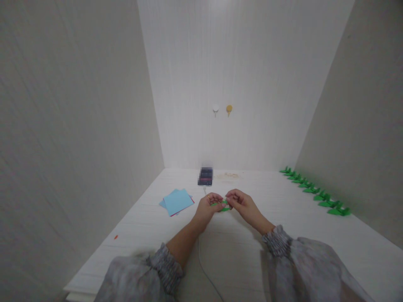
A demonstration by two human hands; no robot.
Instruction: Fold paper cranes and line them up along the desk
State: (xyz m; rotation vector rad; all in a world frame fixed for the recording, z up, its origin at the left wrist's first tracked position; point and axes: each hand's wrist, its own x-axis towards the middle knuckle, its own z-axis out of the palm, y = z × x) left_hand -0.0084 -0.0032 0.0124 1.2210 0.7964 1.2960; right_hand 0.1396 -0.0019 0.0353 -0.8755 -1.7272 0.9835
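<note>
My left hand (208,206) is closed around a small piece of green folded paper (225,209), with the thumb lying over it. At the paper's right end my right hand (242,202) pinches, thumb and fingertips together. Both hands are raised a little above the middle of the white table (252,268). Much of the green paper is hidden by the fingers, so its full shape cannot be made out.
Light blue paper sheets (178,202) lie in a stack left of my hands. A phone (205,176) leans near the back wall, its white cable (201,264) running under my left arm. Several green folded paper pieces (327,203) line the right edge. A small red bit (116,237) lies at left.
</note>
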